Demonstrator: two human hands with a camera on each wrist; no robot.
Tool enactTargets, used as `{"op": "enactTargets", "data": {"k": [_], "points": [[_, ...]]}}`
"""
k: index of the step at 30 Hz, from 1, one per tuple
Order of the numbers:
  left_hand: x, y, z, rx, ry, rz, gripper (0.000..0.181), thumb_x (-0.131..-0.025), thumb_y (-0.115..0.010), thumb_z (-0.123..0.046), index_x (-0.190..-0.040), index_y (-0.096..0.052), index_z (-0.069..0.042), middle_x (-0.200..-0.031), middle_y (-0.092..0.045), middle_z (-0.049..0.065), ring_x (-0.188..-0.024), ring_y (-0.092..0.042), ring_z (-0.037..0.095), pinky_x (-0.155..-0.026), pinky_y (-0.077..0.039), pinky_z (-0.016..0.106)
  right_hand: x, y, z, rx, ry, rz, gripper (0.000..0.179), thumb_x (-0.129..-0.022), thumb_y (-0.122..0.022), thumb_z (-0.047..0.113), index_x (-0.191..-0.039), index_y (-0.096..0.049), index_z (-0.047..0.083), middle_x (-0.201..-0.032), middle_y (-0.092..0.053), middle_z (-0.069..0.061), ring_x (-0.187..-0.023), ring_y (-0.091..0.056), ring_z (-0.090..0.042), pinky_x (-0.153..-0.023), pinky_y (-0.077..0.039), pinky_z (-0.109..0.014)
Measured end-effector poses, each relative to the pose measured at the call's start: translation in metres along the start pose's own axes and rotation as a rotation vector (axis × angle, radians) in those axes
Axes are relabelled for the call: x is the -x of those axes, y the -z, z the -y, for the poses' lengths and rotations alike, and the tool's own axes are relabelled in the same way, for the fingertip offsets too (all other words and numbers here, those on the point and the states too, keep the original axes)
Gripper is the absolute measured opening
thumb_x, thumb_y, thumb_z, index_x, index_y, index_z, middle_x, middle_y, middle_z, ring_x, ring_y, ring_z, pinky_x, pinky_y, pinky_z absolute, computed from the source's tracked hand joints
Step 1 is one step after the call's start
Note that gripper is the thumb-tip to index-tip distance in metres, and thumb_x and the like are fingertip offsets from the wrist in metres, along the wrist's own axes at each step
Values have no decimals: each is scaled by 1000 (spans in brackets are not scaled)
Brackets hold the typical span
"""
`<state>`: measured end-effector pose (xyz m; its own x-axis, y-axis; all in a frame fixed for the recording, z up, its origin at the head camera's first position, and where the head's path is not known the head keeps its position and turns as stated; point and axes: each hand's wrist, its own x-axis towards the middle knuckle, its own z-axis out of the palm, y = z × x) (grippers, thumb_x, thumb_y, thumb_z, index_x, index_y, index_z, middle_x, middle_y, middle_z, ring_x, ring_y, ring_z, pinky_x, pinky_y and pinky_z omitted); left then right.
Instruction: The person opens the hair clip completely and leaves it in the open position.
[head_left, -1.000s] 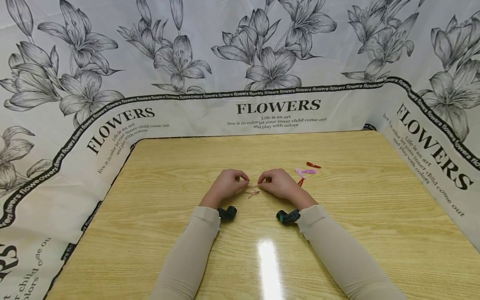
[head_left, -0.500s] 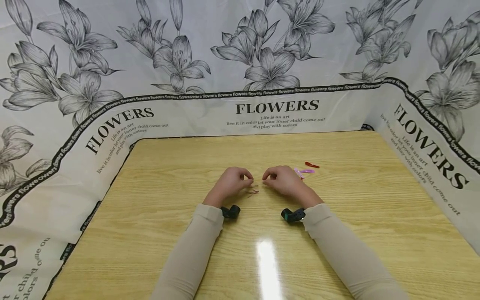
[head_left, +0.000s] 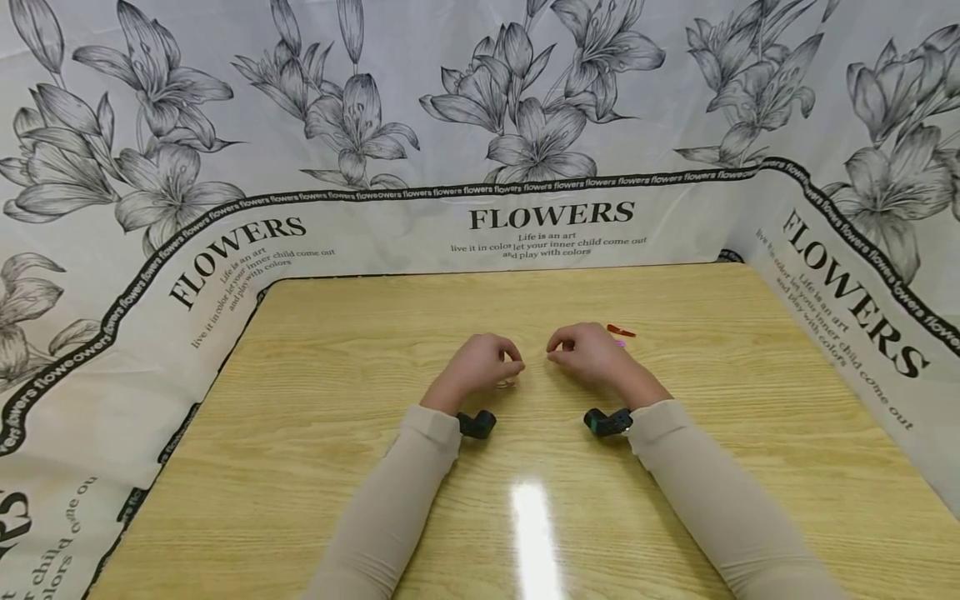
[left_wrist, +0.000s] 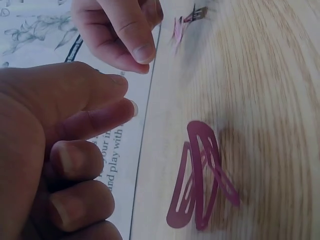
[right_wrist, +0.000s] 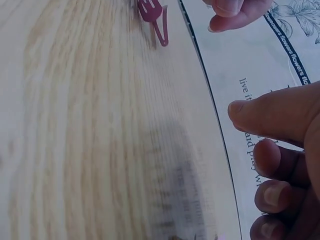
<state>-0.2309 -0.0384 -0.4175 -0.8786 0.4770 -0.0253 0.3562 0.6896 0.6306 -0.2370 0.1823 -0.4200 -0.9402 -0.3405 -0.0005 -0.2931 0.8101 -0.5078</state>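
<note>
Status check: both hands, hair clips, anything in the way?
Left hand: loosely curled, nothing visible held. Right hand: same. Overlapping hair clips lie on table, near left hand. Right hand partly screens pink clip in head view.

The wood-grained bench (head_left: 300, 433) is shining glossily; hair clips (left_wrist: 196, 175) are looking smooth, like coated metal; sleeves (head_left: 405, 483) are showing matt cloth.

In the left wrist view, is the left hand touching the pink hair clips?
No, a visible gap separates the left hand from the pink hair clips on the table.
</note>
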Motion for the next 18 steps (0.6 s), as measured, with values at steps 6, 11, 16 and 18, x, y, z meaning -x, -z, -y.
{"op": "enactTargets", "data": {"k": [6, 11, 16, 18], "points": [[-3, -2, -8, -4, 30, 32, 15, -91, -66, -28, -93, -73, -15, -62, -61, 0, -52, -52, 12, -52, -42, 25, 2, 8, -9, -20, -35, 23, 14, -92, -64, 24, -100, -71, 15, -80, -59, -4, -65, -51, -17, -60, -42, -29], [-6, -5, -12, -3, 33, 38, 15, -92, -64, -29, -93, -72, -16, -64, -63, 2, -52, -57, 12, -52, -45, 26, 4, 14, -15, -32, -60, 26, 16, -93, -63, 24, -102, -71, 13, -78, -59, -5, -56, -54, -15, -56, -44, -30], [-10, -7, -16, 17, 45, 50, 15, -93, -64, -29, -95, -72, -16, -67, -63, 2, -52, -56, 13, -53, -46, 27, 6, 20, -20, -67, -82, 41, 16, -93, -63, 22, -102, -70, 11, -77, -62, -8, -57, -62, -17, -57, -46, -31], [-13, -9, -17, 26, 49, 55, 15, -93, -64, -29, -95, -71, -16, -66, -62, 2, -52, -55, 14, -52, -45, 27, 6, 22, -21, -83, -91, 48, 17, -93, -63, 22, -103, -69, 10, -78, -63, -10, -59, -66, -18, -58, -47, -31]]}}
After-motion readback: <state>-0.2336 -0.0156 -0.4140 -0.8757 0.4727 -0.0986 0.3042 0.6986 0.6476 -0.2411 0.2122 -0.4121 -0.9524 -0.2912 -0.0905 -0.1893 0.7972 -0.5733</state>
